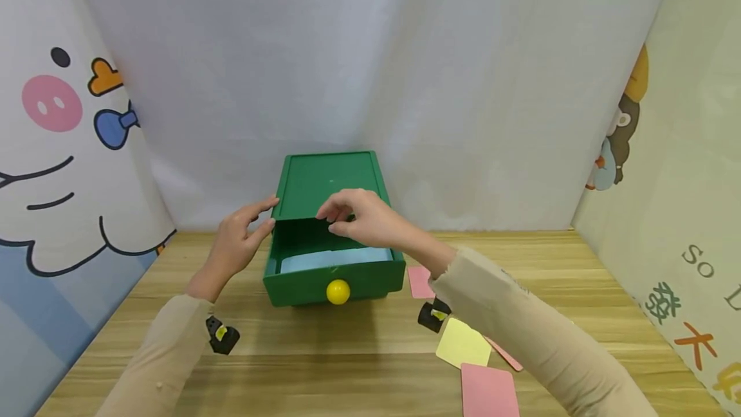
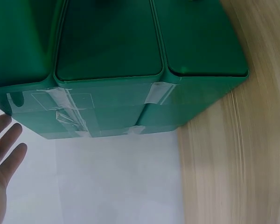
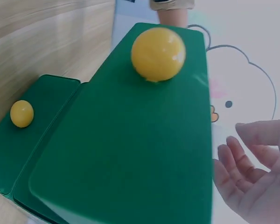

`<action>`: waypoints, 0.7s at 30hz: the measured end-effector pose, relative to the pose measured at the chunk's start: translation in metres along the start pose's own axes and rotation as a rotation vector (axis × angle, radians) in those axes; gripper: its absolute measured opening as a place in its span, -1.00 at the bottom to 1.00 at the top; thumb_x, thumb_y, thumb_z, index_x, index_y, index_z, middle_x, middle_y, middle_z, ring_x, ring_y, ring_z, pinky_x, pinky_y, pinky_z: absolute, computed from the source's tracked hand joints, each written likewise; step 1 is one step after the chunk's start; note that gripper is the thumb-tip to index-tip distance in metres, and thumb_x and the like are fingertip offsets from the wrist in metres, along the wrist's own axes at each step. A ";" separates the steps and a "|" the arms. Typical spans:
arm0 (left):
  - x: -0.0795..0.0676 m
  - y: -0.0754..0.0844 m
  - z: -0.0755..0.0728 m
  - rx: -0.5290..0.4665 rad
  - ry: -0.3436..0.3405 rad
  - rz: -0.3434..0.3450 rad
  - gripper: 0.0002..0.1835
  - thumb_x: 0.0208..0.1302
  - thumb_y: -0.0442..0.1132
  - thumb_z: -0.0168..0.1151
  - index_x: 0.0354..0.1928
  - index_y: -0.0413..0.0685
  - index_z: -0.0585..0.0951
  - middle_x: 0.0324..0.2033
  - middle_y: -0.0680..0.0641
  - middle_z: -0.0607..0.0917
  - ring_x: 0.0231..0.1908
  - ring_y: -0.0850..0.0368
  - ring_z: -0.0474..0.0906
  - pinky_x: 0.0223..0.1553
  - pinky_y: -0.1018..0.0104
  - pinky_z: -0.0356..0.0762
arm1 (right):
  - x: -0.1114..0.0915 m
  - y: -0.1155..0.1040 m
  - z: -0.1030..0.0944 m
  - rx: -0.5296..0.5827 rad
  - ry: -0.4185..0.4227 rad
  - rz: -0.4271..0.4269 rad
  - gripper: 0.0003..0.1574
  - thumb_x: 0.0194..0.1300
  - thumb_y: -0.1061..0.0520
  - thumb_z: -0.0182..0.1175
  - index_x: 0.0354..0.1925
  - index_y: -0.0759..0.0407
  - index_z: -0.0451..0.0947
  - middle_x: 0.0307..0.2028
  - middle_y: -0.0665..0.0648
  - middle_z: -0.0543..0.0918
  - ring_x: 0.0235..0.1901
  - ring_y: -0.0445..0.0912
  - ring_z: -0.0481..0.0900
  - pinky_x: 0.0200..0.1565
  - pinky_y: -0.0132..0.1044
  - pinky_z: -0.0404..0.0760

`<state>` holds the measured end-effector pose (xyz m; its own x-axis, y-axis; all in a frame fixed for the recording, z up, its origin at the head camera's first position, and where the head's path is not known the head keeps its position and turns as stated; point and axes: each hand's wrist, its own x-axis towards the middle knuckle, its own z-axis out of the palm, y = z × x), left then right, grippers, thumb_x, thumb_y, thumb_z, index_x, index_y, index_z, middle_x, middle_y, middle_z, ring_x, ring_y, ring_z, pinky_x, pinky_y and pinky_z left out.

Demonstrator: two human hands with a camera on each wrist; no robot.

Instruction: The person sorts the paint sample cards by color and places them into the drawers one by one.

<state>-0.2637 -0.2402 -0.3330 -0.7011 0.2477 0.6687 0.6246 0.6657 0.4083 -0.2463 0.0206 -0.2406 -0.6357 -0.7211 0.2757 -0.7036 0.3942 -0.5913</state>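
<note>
A green drawer cabinet (image 1: 324,176) stands at the back of the table, its top drawer (image 1: 370,283) pulled out by a round yellow-knobbed front. Light blue sheets or cards (image 1: 336,259) lie in that drawer. My left hand (image 1: 234,246) rests its fingertips against the cabinet's upper left edge, fingers fairly straight. Over the drawer opening hovers my right hand (image 1: 367,217), fingers loosely bent. The right wrist view shows nothing in that hand (image 3: 254,175), beside the drawer front with its yellow knob (image 3: 158,54). Clear tape joins the stacked green units (image 2: 107,98) in the left wrist view.
Pink cards (image 1: 489,391) and a yellow card (image 1: 462,342) lie on the wooden table (image 1: 324,365) at the right front. Another pink card (image 1: 420,282) is beside the cabinet, near my right forearm. A white curtain (image 1: 492,114) hangs behind.
</note>
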 end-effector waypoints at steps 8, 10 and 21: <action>0.000 -0.001 0.002 0.007 -0.010 0.004 -0.60 0.33 -0.25 0.02 0.16 -0.27 0.43 0.09 -0.31 0.48 0.02 -0.23 0.42 -0.05 -0.13 0.43 | -0.040 -0.003 0.009 0.025 0.226 -0.136 -0.77 0.16 0.24 0.21 -0.16 0.23 0.54 -0.28 0.09 0.57 -0.32 -0.16 0.47 -0.32 -0.34 0.54; 0.001 -0.001 0.003 0.001 -0.003 0.003 -0.59 0.34 -0.22 0.00 0.16 -0.26 0.44 0.08 -0.31 0.48 0.00 -0.24 0.43 -0.07 -0.13 0.43 | -0.049 -0.003 0.017 -0.006 0.291 -0.186 -0.77 0.12 0.24 0.25 -0.19 0.22 0.55 -0.29 0.06 0.59 -0.35 -0.15 0.48 -0.35 -0.35 0.54; 0.000 -0.002 0.004 -0.012 0.018 0.015 -0.59 0.34 -0.21 -0.01 0.15 -0.29 0.43 0.09 -0.30 0.47 0.03 -0.22 0.42 -0.07 -0.11 0.44 | -0.077 0.008 0.062 -0.107 0.426 -0.275 -0.75 -0.02 0.17 0.36 -0.32 0.21 0.56 -0.45 0.04 0.57 -0.43 -0.18 0.47 -0.36 -0.47 0.54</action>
<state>-0.2667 -0.2391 -0.3362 -0.6855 0.2448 0.6857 0.6389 0.6539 0.4053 -0.1828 0.0440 -0.3135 -0.4801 -0.5192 0.7071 -0.8772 0.2949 -0.3790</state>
